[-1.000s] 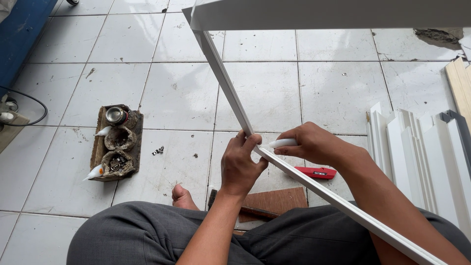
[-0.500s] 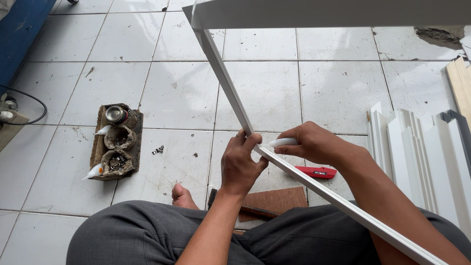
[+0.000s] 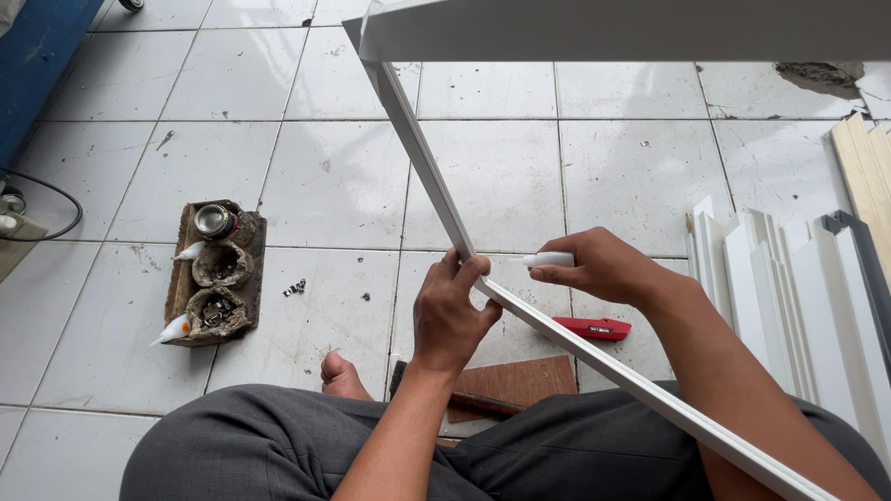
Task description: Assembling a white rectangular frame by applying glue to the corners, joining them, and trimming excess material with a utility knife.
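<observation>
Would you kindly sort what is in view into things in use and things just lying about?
In use:
- white frame corner, pinched by the left hand
- small white tube, in the right hand

Lying about:
- red utility knife
- wooden block of small pots
- stacked white strips
- brown board

I see the white frame moulding (image 3: 436, 186) as smooth and faintly satiny, like plastic or painted trim. The small tube (image 3: 549, 260) looks like white plastic. The floor tiles (image 3: 186, 83) are glossy ceramic, scuffed and speckled. The board (image 3: 520, 382) is matt brown wood. My trousers (image 3: 278, 445) are grey matt cloth.
</observation>
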